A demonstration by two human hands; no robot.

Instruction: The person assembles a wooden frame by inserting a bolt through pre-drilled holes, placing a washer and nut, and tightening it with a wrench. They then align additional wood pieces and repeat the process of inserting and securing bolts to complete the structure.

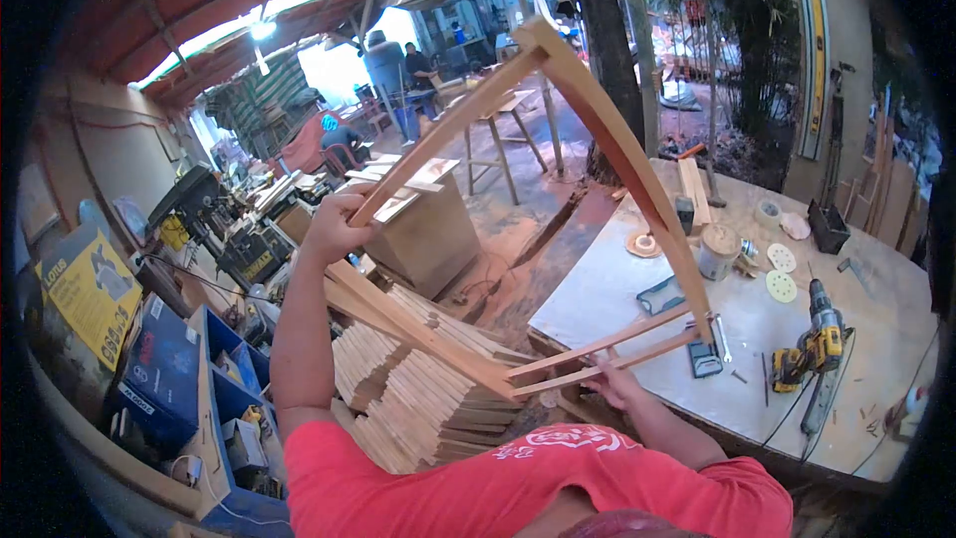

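A four-sided wooden frame (637, 169) is held up in front of me, tilted, with one corner high above the others. My left hand (337, 229) is closed around its upper left bar. Low on the right, my right hand (617, 385) grips the paired rails at the bottom of the frame, its fingers partly hidden behind the wood. Below the frame lies a large stack of cut wooden strips (408, 408). The right hand is close to the edge of the white-topped workbench (597, 309).
On the workbench are a yellow cordless drill (812, 339), a tin can (718, 251), sanding discs (782, 286) and a wrench (721, 337). Blue shelving (214, 379) stands left. A wooden cabinet (423, 234) is ahead. People (344, 139) work farther back.
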